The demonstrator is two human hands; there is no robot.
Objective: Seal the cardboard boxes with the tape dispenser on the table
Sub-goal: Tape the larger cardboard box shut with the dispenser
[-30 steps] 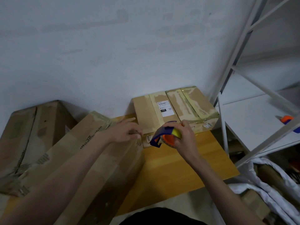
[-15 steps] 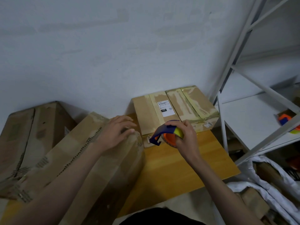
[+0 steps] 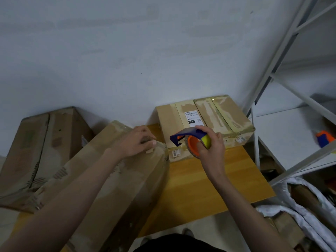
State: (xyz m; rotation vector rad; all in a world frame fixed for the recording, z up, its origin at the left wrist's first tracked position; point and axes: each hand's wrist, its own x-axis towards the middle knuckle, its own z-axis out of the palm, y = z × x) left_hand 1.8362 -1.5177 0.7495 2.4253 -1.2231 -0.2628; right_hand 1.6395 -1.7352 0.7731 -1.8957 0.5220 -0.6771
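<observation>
A long cardboard box (image 3: pixel 116 179) lies slanted across the wooden table (image 3: pixel 209 182), in front of me on the left. My left hand (image 3: pixel 135 141) rests on its far top corner, fingers curled over the edge. My right hand (image 3: pixel 209 150) grips a tape dispenser (image 3: pixel 192 140) with a blue frame, orange core and yellow tape roll, held in the air just right of that corner. Behind it a smaller box (image 3: pixel 205 122) with a shipping label and tape strips stands against the wall.
A third cardboard box (image 3: pixel 40 148) lies at the far left by the wall. A white metal shelf frame (image 3: pixel 283 124) stands right of the table; a second orange and blue dispenser (image 3: pixel 324 139) sits on its shelf. White bags and boxes fill the floor at lower right.
My left hand slid back from the gap between the boxes onto the long box's top corner. The dispenser in my right hand lifted slightly and tilted, staying near the corner.
</observation>
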